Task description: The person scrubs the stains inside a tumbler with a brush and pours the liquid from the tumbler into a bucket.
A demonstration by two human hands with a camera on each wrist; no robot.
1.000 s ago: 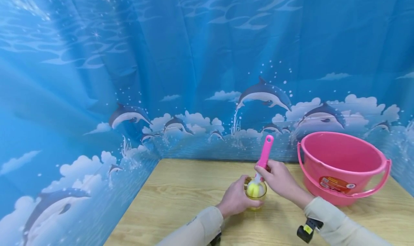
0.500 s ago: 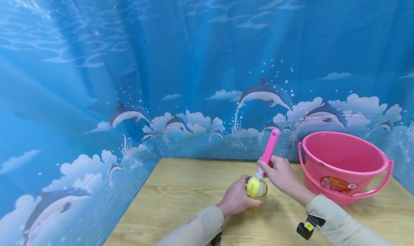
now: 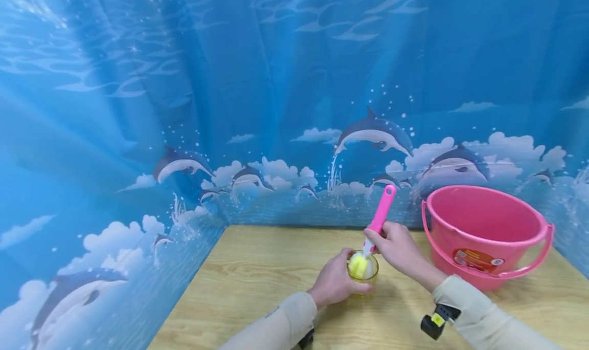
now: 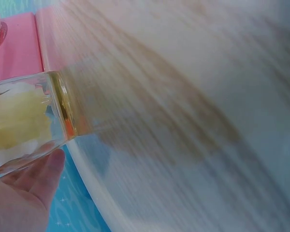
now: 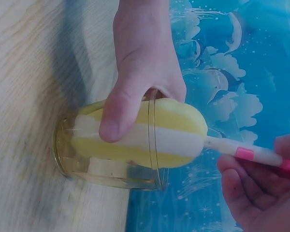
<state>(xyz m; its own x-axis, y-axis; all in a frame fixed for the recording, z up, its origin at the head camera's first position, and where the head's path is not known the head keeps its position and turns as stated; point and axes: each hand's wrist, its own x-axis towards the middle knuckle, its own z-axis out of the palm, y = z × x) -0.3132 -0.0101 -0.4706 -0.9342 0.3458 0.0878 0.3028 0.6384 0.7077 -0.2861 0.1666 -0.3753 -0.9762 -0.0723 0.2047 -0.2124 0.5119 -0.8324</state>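
A clear amber-tinted glass point(image 3: 363, 282) stands on the wooden table, and my left hand point(image 3: 337, 282) grips it round the side. In the right wrist view the left thumb lies across the glass wall. Inside the glass is the yellow and white sponge head point(image 5: 179, 133) of a cup brush, its top end sticking out past the rim. My right hand point(image 3: 401, 250) holds the brush by its pink handle point(image 3: 383, 209), which leans up and to the right. The left wrist view shows the sponge through the glass wall and the left fingers point(image 4: 50, 171) beside it.
A large pink bucket point(image 3: 488, 237) with its handle hanging down stands on the table to the right, near the right forearm. The wooden table point(image 3: 257, 268) reaches back to a blue curtain point(image 3: 276, 84) printed with dolphins, which also runs along the left side.
The brush has risen a little in the glass, so more of the sponge shows above the rim. My right hand moved slightly up with it, while the left hand stayed on the glass.
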